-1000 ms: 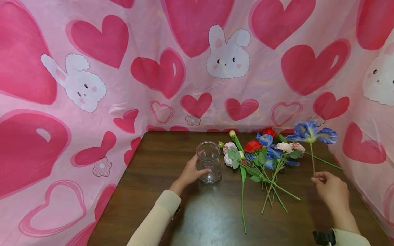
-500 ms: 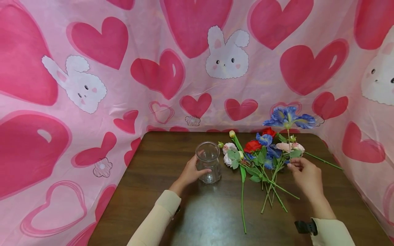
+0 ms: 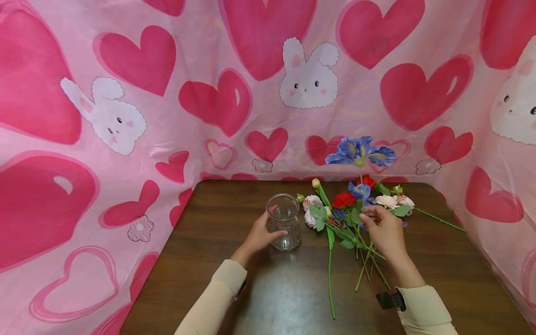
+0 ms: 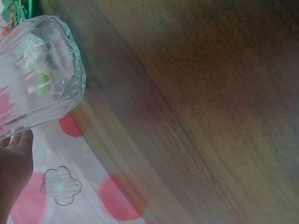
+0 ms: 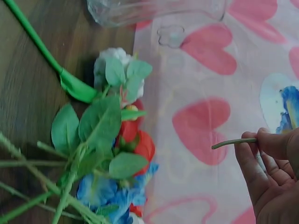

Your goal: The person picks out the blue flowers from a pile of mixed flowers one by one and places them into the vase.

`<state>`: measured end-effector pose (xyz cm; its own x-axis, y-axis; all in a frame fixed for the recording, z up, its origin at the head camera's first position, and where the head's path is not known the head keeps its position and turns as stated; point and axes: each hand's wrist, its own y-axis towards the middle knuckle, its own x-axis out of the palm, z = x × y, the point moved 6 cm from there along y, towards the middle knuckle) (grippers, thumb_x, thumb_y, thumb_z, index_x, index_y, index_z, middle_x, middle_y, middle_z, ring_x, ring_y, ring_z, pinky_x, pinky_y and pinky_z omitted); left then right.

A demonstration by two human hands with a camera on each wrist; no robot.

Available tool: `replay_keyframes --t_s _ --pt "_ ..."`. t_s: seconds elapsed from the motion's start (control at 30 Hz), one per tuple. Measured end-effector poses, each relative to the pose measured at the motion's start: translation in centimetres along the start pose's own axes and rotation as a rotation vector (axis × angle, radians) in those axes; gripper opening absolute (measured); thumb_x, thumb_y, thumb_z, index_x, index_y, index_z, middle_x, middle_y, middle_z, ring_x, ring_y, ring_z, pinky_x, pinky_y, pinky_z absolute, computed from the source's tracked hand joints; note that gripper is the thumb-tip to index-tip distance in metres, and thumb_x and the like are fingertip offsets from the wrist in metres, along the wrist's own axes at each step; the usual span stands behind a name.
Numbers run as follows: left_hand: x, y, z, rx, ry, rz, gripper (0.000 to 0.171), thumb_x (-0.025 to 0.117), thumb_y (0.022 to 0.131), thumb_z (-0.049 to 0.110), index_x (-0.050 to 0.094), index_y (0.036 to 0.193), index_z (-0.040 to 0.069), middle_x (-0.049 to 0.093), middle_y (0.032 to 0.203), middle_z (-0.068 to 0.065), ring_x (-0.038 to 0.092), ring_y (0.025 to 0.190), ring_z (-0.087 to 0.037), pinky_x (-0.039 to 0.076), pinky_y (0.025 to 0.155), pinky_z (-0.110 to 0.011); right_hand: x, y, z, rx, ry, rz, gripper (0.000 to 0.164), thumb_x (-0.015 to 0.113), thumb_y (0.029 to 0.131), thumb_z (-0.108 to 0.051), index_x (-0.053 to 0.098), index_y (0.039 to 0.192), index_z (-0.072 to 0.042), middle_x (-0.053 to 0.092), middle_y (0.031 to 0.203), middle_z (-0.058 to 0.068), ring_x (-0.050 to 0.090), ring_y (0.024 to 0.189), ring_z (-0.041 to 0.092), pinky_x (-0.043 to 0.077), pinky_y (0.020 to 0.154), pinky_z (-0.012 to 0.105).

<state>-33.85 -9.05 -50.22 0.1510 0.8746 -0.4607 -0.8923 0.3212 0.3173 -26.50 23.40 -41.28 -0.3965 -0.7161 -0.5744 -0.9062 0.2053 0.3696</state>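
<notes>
A clear glass vase (image 3: pixel 289 223) stands upright on the wooden table, with my left hand (image 3: pixel 261 233) wrapped round its left side, thumb across the front. In the left wrist view the faceted base of the vase (image 4: pixel 56 70) shows beside the fingers. My right hand (image 3: pixel 383 230) pinches the stem of a blue iris (image 3: pixel 360 152) between thumb and fingers, its bloom held upright above the other flowers. The short lower end of that stem (image 5: pixel 229 143) sticks out past the fingertips in the right wrist view.
Right of the vase lies a pile of artificial flowers: red roses (image 3: pixel 344 200), pale pink blooms (image 3: pixel 387 201), white blooms (image 3: pixel 311 204) and a yellow-white tulip (image 3: pixel 316 183) with a long stem. Several green stems (image 3: pixel 368 265) cross toward the front. A heart-patterned cloth (image 3: pixel 268 107) hangs behind the table.
My right hand has carried the blue iris leftward and slightly up, from the table's right side to over the flower pile. My left hand and the vase have stayed in place.
</notes>
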Motion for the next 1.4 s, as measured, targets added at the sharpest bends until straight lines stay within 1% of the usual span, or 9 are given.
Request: replay_keyframes --t_s 0.33,0.47,0.73,0.87,1.0,1.13,1.23,1.33,1.4 --pt "-0.1 0.0 -0.1 -0.034 -0.017 -0.018 0.081 0.085 0.076 0.017 0.042 0.144 0.010 0.053 0.139 -0.011 0.049 0.126 -0.025 0.040 0.103 -0.049 3.2 0.1 -2.8 -0.117 0.080 -0.005 0.014 0.073 0.086 -0.002 0.068 0.098 0.001 0.070 0.086 0.012 0.066 0.077 0.027 0.047 0.058 0.025" --pt "-0.1 0.0 -0.2 -0.029 -0.020 -0.022 0.081 0.085 0.076 0.018 0.042 0.144 0.010 0.053 0.139 -0.011 0.050 0.126 -0.026 0.040 0.103 -0.049 4.3 0.2 -4.0 -0.148 0.112 -0.008 0.014 0.074 0.085 -0.002 0.068 0.098 0.001 0.070 0.085 0.011 0.066 0.076 0.025 0.047 0.058 0.027" --pt "-0.1 0.1 -0.2 -0.018 -0.042 -0.029 0.080 0.085 0.076 0.015 0.042 0.144 0.009 0.052 0.140 -0.011 0.047 0.129 -0.025 0.039 0.104 -0.048 6.0 0.3 -5.8 -0.200 0.184 -0.005 0.012 0.074 0.084 0.000 0.068 0.095 0.000 0.070 0.081 0.009 0.065 0.070 0.022 0.049 0.056 0.023" --pt "-0.4 0.1 -0.1 0.012 -0.072 -0.025 0.082 0.086 0.074 0.013 0.043 0.144 0.006 0.051 0.140 -0.013 0.047 0.129 -0.028 0.038 0.104 -0.049 6.4 0.2 -6.5 -0.223 0.186 0.004 0.012 0.076 0.083 -0.001 0.069 0.093 0.000 0.070 0.080 0.008 0.065 0.070 0.022 0.046 0.054 0.023" --pt "-1.1 0.0 0.3 0.048 -0.084 -0.019 0.089 0.087 0.072 0.013 0.039 0.147 0.007 0.048 0.143 -0.012 0.046 0.130 -0.030 0.037 0.105 -0.050 6.8 0.3 -7.3 -0.224 0.206 -0.010 0.013 0.075 0.083 0.000 0.069 0.094 0.000 0.070 0.081 0.008 0.066 0.072 0.022 0.046 0.054 0.024" --pt "-2.4 0.0 0.7 0.022 -0.029 -0.005 0.095 0.090 0.070 0.019 0.037 0.149 0.013 0.048 0.145 -0.007 0.046 0.131 -0.025 0.036 0.106 -0.048 7.2 0.3 -8.1 -0.221 0.228 -0.026 0.013 0.075 0.084 -0.001 0.069 0.095 -0.001 0.070 0.083 0.008 0.067 0.075 0.023 0.050 0.058 0.027" --pt "-3.5 0.0 1.3 0.030 -0.025 0.022 0.093 0.089 0.070 0.017 0.038 0.148 0.011 0.048 0.145 -0.009 0.044 0.132 -0.026 0.034 0.108 -0.048 7.5 0.3 -8.7 -0.235 0.246 -0.038 0.013 0.074 0.084 -0.001 0.069 0.096 -0.001 0.070 0.085 0.008 0.067 0.077 0.023 0.054 0.063 0.031" --pt "-4.5 0.2 2.6 0.078 -0.057 0.076 0.085 0.086 0.074 0.010 0.041 0.146 0.008 0.049 0.144 -0.012 0.043 0.133 -0.030 0.032 0.109 -0.049 7.9 0.2 -9.3 -0.255 0.266 -0.055 0.013 0.074 0.084 0.000 0.069 0.096 -0.001 0.071 0.087 0.008 0.067 0.077 0.022 0.056 0.064 0.031" --pt "-5.1 0.4 4.0 0.128 -0.091 0.123 0.077 0.082 0.077 0.005 0.044 0.144 0.003 0.050 0.141 -0.016 0.044 0.131 -0.033 0.031 0.109 -0.050 8.2 0.2 -9.6 -0.260 0.278 -0.067 0.013 0.074 0.085 0.000 0.069 0.096 -0.001 0.071 0.087 0.007 0.067 0.077 0.021 0.056 0.064 0.030"
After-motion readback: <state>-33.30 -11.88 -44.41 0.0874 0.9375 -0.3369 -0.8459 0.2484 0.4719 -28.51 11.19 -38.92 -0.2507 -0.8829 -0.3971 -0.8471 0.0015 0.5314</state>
